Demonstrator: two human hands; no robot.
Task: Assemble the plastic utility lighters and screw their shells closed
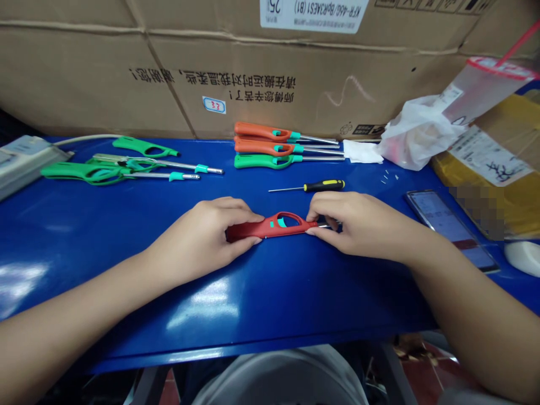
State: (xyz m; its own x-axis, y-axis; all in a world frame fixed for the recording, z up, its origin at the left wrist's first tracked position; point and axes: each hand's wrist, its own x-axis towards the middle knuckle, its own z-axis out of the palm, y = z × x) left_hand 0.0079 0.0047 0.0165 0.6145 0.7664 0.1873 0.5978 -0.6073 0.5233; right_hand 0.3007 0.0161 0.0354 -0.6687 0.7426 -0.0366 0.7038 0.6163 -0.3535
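Observation:
A red long-neck lighter (pixel 274 226) with a teal trigger lies across the middle of the blue table (pixel 261 304). My left hand (pixel 211 236) is closed around its handle end. My right hand (pixel 354 222) pinches the other end, where the metal nozzle comes out; most of the nozzle is hidden under the fingers. A screwdriver (pixel 310 186) with a black and yellow handle lies just behind the lighter, touched by neither hand.
Two orange lighters and a green one (pixel 270 147) lie stacked at the back centre. Green lighter parts (pixel 122 167) are spread at the back left. A phone (pixel 451 228) lies at the right, plastic bags (pixel 422 132) behind it, and cardboard boxes (pixel 253 67) wall the back.

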